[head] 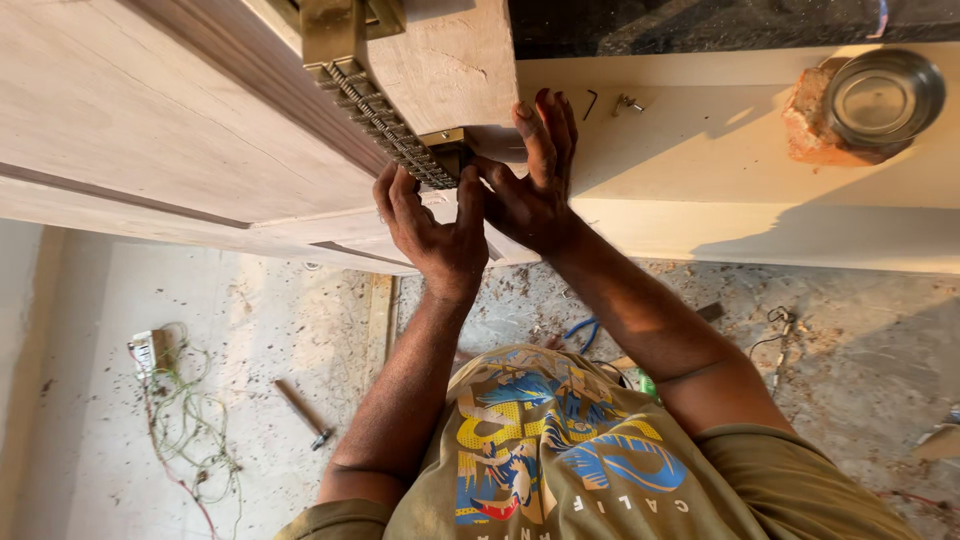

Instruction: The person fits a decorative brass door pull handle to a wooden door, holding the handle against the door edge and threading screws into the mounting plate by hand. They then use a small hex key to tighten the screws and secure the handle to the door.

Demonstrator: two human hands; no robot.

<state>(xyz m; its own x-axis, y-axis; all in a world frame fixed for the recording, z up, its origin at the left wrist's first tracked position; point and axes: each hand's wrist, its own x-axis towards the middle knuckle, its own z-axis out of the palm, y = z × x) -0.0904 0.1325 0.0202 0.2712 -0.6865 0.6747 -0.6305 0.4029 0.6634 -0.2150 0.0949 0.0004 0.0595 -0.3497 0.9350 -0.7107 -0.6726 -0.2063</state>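
Hands, two: left hand [432, 228], right hand [535, 180], on one handle [385, 125].

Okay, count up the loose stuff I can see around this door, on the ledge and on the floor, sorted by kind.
Steel bowl: 1
Brick: 1
Hex key: 1
Screw fitting: 1
Hammer: 1
Wire tangle: 1
Total: 6
Both hands, left and right, grip the brass handle.
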